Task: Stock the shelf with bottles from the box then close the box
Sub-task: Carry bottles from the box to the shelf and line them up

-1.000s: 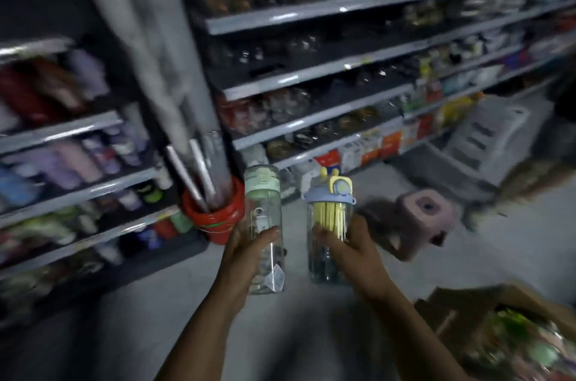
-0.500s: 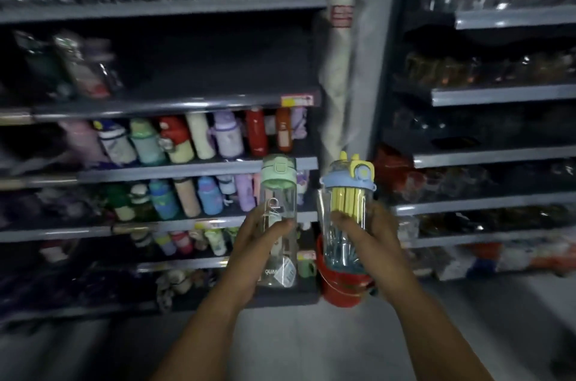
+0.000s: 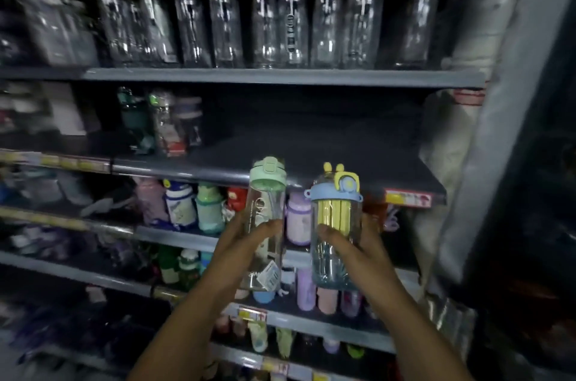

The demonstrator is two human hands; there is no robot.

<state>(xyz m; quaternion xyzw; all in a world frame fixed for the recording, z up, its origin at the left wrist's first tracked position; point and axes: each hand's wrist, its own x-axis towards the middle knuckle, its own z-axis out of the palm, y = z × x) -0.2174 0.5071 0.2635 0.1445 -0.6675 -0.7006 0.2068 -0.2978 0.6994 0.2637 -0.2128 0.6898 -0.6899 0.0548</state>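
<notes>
Compared with half a second ago, both bottles have been carried higher and nearer the racking: their lids, then level with the row of coloured flasks, now reach the front edge of the dark shelf [image 3: 327,150], and the red bucket behind the right wrist has left the view. The left hand [image 3: 246,243] grips the green-lidded bottle [image 3: 266,212] about its middle, thumb across the front and fingers curled behind; the body is clear, smooth plastic, tall and straight-sided, with a flip cap and a paper tag [image 3: 270,276] hanging near the base. The right hand [image 3: 358,253] holds the blue-lidded bottle [image 3: 335,215] the same way; it is wider, transparent with a blue tint, yellow ribs inside, and a yellow clasp with two small ears on the lid. Both are upright, side by side, not touching, in front of the shelf and not yet on it. Above stands a row of glossy clear bottles [image 3: 293,22] with metal caps.
</notes>
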